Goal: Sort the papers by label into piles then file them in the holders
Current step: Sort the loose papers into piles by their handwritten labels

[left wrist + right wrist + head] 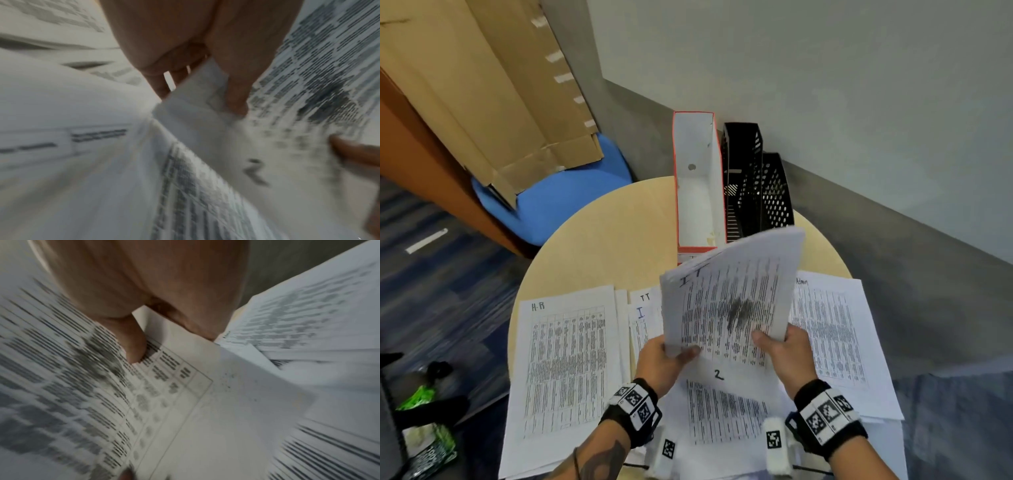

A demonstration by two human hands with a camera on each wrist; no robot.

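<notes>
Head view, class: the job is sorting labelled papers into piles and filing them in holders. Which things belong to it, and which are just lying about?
Belongs to the job:
held stack, gripped by left hand and right hand
H-R pile
Admin pile
white holder
black holders

Just lying about:
cardboard
blue chair
green packet

We see our left hand (664,359) and right hand (784,349) raised side by side, thumbs on top, each pinching the lifted paper stack (729,294).
</notes>
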